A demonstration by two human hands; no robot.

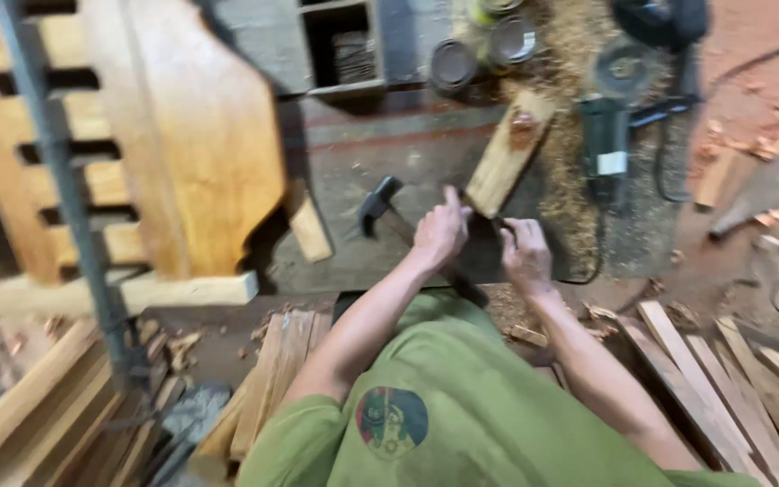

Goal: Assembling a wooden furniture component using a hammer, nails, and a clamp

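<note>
Big carved wooden panel [200, 135] leans at the left of the counter [353, 153]. A short wooden plank [507, 153] lies angled mid-counter, near end at the hands. Green angle grinder [608, 135] sits just right of it in sawdust. Hammer [379, 206] lies left of the hands. Left hand [441, 233] grips the plank's end; right hand [525, 254] is curled beside it, can't tell what it's holding.

Whole view smeared by motion. Left hand [441, 233] covers near end of wood block [508, 151]; whatever the right hand [525, 254] pinches is too blurred to tell. Hammer [379, 204] handle disappears under left hand. Cans [484, 45] cut by top edge. Grinder [608, 126] cord runs off right. Planks [723, 397] cut at bottom edge.
</note>
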